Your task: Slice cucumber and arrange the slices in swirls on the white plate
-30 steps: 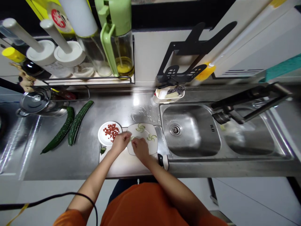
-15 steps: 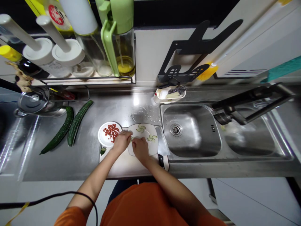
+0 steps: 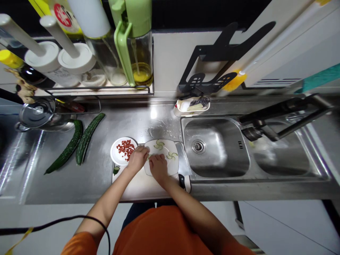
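On the white plate (image 3: pixel 172 170), thin cucumber slices form small pinwheels, one at the back (image 3: pixel 159 144) and another on the right (image 3: pixel 172 156). My left hand (image 3: pixel 138 158) reaches over the plate's left edge, its fingers bent and closed at the tips. Facing it, my right hand (image 3: pixel 158 166) has curled fingers low over the plate. Bits of green slice (image 3: pixel 149 156) show between the two hands; the fingers partly hide them. Left of the plate is a round white dish (image 3: pixel 115 156) of chopped red pieces. A cutting board (image 3: pixel 132 187) lies beneath, with a cucumber stub (image 3: pixel 116 170) on it.
A knife (image 3: pixel 182 180) lies at the plate's right, its blade beside the sink (image 3: pixel 217 148). Two whole cucumbers (image 3: pixel 89 138) rest on the counter at left. Behind stand a bottle rack (image 3: pixel 106 92) and a small white caddy (image 3: pixel 192 112). The black faucet (image 3: pixel 265 124) overhangs the sinks.
The fingers of my right hand have shifted slightly and flattened a little over the plate. My left hand stays almost in place. The plate and slices look unmoved.
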The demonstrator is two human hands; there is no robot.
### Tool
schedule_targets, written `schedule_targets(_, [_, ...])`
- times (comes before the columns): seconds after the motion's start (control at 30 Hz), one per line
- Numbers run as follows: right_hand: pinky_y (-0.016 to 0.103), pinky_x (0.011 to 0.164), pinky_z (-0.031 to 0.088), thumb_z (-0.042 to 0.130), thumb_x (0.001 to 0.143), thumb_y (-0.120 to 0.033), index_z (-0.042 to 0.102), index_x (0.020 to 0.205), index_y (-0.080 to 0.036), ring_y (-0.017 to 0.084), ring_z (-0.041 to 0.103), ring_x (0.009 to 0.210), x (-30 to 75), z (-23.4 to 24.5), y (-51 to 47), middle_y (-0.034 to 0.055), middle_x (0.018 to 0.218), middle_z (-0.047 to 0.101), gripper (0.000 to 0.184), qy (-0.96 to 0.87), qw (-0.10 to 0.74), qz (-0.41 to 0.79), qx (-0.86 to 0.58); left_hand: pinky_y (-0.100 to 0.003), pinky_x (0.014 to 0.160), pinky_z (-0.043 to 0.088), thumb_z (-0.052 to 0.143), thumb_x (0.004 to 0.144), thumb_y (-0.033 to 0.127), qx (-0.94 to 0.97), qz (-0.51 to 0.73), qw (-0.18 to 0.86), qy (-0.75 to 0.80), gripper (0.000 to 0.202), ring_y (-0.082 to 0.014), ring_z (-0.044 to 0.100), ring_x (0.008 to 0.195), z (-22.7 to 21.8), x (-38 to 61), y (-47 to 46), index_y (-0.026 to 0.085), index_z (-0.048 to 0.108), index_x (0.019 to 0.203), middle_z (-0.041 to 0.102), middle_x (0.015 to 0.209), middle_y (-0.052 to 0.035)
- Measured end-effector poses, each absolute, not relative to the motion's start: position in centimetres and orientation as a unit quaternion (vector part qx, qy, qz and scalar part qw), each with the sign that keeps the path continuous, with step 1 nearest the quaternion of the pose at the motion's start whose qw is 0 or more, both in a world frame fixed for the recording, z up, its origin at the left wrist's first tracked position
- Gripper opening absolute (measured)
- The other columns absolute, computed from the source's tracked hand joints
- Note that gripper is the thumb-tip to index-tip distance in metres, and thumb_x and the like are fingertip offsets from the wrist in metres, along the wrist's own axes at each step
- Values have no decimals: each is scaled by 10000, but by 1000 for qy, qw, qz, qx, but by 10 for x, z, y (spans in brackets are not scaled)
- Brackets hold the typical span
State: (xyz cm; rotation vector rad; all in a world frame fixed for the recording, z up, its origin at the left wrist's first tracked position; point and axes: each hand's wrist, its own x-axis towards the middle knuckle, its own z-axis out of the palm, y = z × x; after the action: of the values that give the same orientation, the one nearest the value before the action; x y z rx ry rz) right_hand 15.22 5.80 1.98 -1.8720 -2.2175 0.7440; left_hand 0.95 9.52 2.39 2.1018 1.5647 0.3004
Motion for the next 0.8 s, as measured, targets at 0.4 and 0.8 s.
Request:
schedule_targets(0.4, [332, 701, 301, 479, 906, -216, 656, 920, -216, 244, 445, 958, 154, 10, 54, 73, 926, 636, 178, -771, 66, 200, -602, -293, 780, 430, 493, 851, 163, 781, 99, 251, 563, 131, -185, 529, 846, 26, 10, 96, 202, 610, 807, 600, 799, -51])
schedule_targets(0.8, [319, 714, 300, 526, 877, -194, 673, 840, -199, 215, 440, 891, 176, 20, 50, 53, 833, 633, 152, -772, 160, 193, -585, -314, 841, 442, 495, 859, 260, 703, 179, 232, 648, 174, -192, 589, 885, 43, -46, 84, 212, 662, 866, 685, 905, -41])
